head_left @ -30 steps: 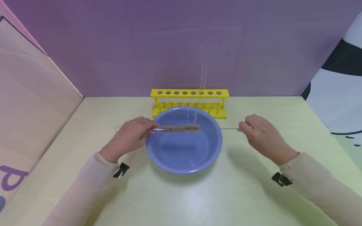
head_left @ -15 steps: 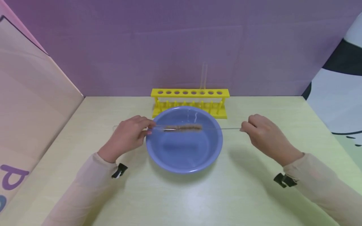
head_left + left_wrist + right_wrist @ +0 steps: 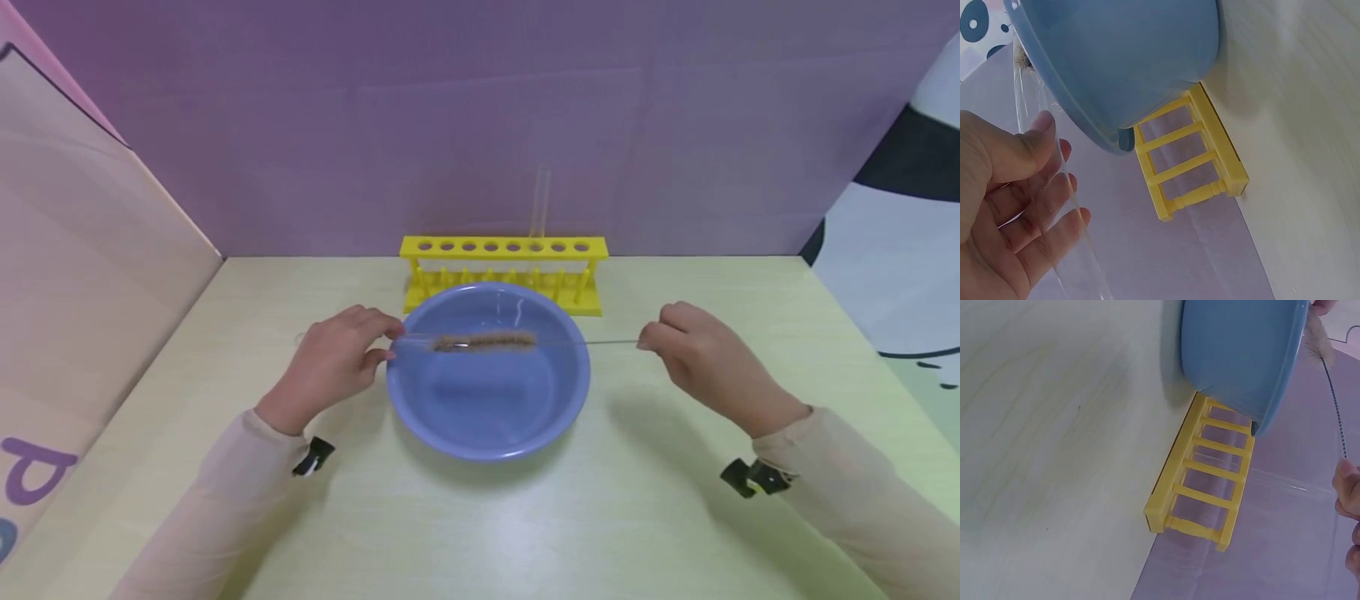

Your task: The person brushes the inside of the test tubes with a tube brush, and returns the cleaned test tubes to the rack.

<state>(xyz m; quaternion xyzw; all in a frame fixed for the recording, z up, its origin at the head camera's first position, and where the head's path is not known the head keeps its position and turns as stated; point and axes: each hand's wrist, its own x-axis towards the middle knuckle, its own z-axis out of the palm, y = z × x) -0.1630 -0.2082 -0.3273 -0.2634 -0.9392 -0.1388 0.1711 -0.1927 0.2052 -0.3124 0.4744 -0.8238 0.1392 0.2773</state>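
My left hand [image 3: 330, 358] holds a clear glass test tube [image 3: 416, 341] level over the left rim of a blue basin [image 3: 491, 455]. In the left wrist view, the thumb and fingers lie around the test tube [image 3: 1088, 269]. The brown bristles of a test tube brush [image 3: 502, 340] sit at the tube's mouth, above the basin, partly inside the glass. To the right, my right hand [image 3: 716, 367] pinches the end of the brush's thin wire. The right wrist view shows this twisted wire [image 3: 1336, 406] running from the bristles to the fingertips.
Behind the basin stands a yellow test tube rack [image 3: 504, 247] with another clear test tube [image 3: 539, 204] upright in it. A purple backdrop [image 3: 480, 125] rises at the table's far edge. Printed side panels [image 3: 67, 250] stand at left and right.
Both hands have shifted slightly apart, the left hand leftward with the tube and the right hand a little rightward with the brush. The basin and rack stay where they were.
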